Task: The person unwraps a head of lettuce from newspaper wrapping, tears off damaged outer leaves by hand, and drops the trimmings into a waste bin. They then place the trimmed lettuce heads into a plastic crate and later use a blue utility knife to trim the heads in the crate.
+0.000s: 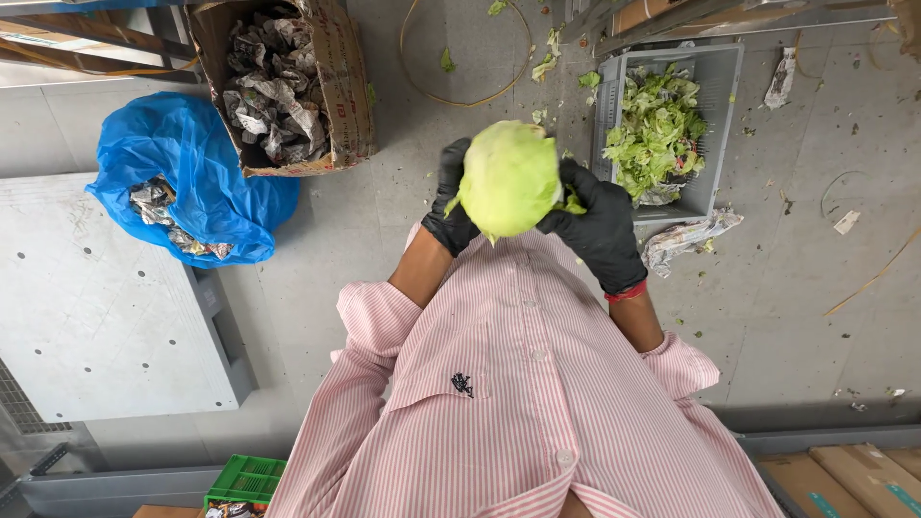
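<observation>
- I hold a pale green head of lettuce [509,177] in front of my chest, above the concrete floor [403,221], with one gloved hand on each side of it.
- My left hand [449,206], in a black glove, is cupped against the lettuce's left flank; its fingers curl round the head and part of the hand is hidden behind it.
- My right hand [600,225], also in a black glove, is clamped on the lettuce's right flank, fingers spread and pressed to the leaves; a loose bit of leaf sticks out just beside its fingertips.
- Both hands are closed on the head, set apart from each other only by the lettuce between them.
- Beyond the lettuce and to its right, a grey plastic crate [715,115] stands on the floor, holding torn green leaves.
- Beyond the lettuce and to its left, a cardboard box [345,86] holds crumpled newspaper.
- Further left of the lettuce, a blue plastic bag [182,153] lies open with more crumpled paper in it.
- Leaf scraps are scattered on the floor near the crate.
</observation>
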